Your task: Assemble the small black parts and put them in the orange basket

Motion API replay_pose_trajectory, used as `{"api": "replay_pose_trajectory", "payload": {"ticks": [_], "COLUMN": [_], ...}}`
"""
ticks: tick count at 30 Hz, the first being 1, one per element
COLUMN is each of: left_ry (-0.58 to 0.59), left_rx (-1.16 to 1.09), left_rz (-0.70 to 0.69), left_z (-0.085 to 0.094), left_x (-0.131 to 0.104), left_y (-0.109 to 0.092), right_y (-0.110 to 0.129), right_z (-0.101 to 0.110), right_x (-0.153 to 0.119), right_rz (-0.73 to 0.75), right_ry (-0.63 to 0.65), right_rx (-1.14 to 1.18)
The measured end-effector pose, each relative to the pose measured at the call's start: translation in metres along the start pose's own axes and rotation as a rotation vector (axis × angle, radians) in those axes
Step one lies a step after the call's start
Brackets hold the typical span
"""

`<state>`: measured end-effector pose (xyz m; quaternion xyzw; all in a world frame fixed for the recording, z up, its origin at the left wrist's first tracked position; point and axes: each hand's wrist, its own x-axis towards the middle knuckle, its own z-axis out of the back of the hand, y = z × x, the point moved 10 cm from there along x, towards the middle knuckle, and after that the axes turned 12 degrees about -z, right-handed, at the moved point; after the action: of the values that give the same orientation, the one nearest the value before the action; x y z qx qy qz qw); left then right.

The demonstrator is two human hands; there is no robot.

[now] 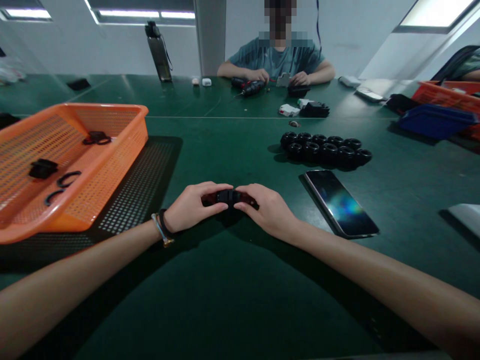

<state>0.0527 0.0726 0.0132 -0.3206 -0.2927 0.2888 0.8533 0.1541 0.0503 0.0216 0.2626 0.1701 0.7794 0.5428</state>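
Between my two hands is a small black plastic part [230, 198], low over the green table [210, 300]. My left hand [195, 202] pinches its left side between thumb and fingers. From the other side, my right hand [265, 206] is closed on it in the same way. My fingertips cover both ends of the part, so its full shape is hidden. To the left, an orange perforated basket [123, 150] holds a black block-shaped part [43, 168], black rings [68, 178] and another dark part [97, 137].
Right of my hands lies a phone [341, 202]. Behind it stand rows of black ring-topped parts [329, 150]. Across the table a person [281, 60] handles small parts beside a power drill [253, 88]. A bottle [158, 52] stands far left; a blue bin [437, 121] is far right.
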Motion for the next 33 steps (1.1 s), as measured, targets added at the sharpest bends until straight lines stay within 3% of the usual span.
{"api": "replay_pose_trajectory", "payload": {"ticks": [21,33], "left_ry": [-0.017,-0.041], "left_rx": [0.074,0.162], "left_rz": [-0.088,-0.170], "left_z": [0.001,0.002], "left_x": [-0.001,-0.003], "left_y": [-0.007,-0.015], "right_y": [0.012,0.013], "right_z": [0.006,0.003], "right_x": [-0.007,-0.007], "right_rz": [0.192,0.205], "right_ry": [-0.120,-0.100], "right_rx": [-0.045,-0.074]}}
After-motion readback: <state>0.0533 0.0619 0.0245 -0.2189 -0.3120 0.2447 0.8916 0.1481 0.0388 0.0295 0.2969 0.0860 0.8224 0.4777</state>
